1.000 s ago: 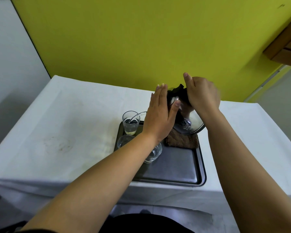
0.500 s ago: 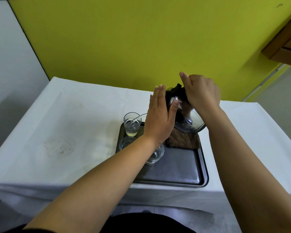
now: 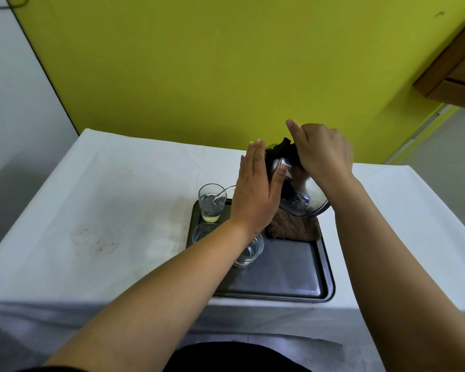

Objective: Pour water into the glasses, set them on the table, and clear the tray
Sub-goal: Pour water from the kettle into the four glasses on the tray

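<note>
My right hand (image 3: pixel 321 154) grips the black handle of a steel kettle (image 3: pixel 301 197), which is tilted to the left above the tray. My left hand (image 3: pixel 255 194) lies flat against the kettle's left side, fingers together. A thin stream of water runs from the spout into a clear glass (image 3: pixel 212 202) at the tray's far left corner; it holds some water. A second glass (image 3: pixel 249 251) and a third glass (image 3: pixel 202 233) stand nearer on the dark metal tray (image 3: pixel 293 277), both partly hidden by my left forearm.
A brown cloth pad (image 3: pixel 295 228) lies on the tray under the kettle. The tray sits near the front edge of a table with a white cloth (image 3: pixel 105 210), faintly stained at the left. A yellow wall rises behind; a wooden cabinet (image 3: pixel 454 73) hangs at the upper right.
The kettle stays tilted and water keeps flowing into the far glass, where the level has risen. Both hands hold nearly the same place.
</note>
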`<move>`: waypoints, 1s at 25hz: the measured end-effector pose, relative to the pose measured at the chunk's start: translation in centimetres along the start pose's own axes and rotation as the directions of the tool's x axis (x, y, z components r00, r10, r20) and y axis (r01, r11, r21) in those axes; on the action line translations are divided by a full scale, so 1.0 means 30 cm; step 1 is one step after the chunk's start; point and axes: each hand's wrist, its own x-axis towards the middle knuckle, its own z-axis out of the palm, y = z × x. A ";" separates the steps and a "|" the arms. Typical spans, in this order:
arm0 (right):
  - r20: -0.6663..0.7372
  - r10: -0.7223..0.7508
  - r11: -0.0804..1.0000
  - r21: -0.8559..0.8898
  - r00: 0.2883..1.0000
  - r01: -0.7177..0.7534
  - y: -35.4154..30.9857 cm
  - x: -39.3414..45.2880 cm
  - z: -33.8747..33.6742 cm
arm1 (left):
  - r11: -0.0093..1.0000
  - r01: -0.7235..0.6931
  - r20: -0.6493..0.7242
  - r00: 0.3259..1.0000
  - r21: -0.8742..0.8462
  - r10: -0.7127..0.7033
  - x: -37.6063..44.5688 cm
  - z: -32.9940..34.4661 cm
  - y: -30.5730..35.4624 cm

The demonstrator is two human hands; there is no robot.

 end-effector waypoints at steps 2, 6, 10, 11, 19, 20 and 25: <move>-0.006 0.016 1.000 0.023 1.000 -0.015 0.008 -0.004 -0.002 | 1.000 -0.007 0.010 1.000 0.006 0.007 0.006 -0.003 0.002; -0.024 0.072 0.993 0.099 0.997 -0.069 0.041 -0.020 -0.001 | 0.998 -0.057 0.029 0.998 0.034 0.056 0.023 -0.011 0.020; -0.025 0.191 0.959 0.218 0.981 -0.181 0.078 -0.053 0.004 | 0.983 -0.148 0.046 0.989 0.106 0.143 0.032 -0.012 0.037; -0.020 0.227 0.944 0.250 0.974 -0.215 0.087 -0.063 0.007 | 0.975 -0.177 0.051 0.984 0.132 0.172 0.032 -0.011 0.039; 0.033 0.405 0.800 0.472 0.914 -0.371 0.156 -0.146 0.032 | 0.922 -0.308 0.096 0.951 0.234 0.293 -0.001 -0.006 0.069; 0.033 0.410 0.791 0.485 0.912 -0.373 0.159 -0.157 0.025 | 0.922 -0.313 0.086 0.950 0.230 0.301 -0.012 -0.006 0.078; 0.025 0.377 0.805 0.486 0.926 -0.341 0.161 -0.205 -0.023 | 0.940 -0.293 0.008 0.955 0.176 0.296 -0.082 -0.016 0.121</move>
